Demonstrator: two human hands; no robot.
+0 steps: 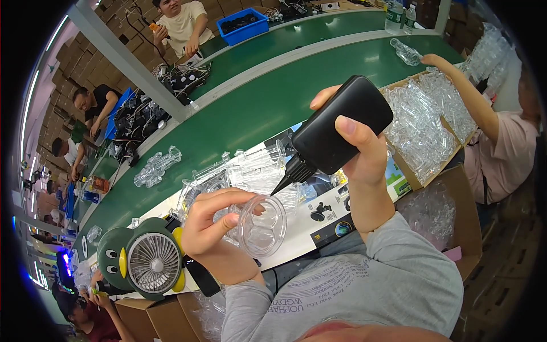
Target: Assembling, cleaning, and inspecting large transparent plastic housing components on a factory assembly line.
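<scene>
both hands grip: left hand [208,228] pinches a clear round plastic part [261,225] at its rim, right hand [356,151] clenches a black squeeze bottle [342,125], its long axis slanting down-left, nozzle tip [277,191] just above the part.

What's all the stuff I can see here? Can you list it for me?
Squeeze bottle: one, black with a pointed nozzle, in the right hand, tip at the clear round part.
Clear round part: one, see-through, in the left hand.
Clear plastic parts: many, see-through, piled on the bench behind the hands.
Cardboard box: one, brown, at right, full of clear pieces.
Desk fan: one, green penguin shape, lower left.
Conveyor belt: one, green, running across the middle.
Blue bin: one, far side, top.
Co-workers: several, seated along the belt.
Left hand: grips the round part.
Right hand: grips the bottle.
</scene>
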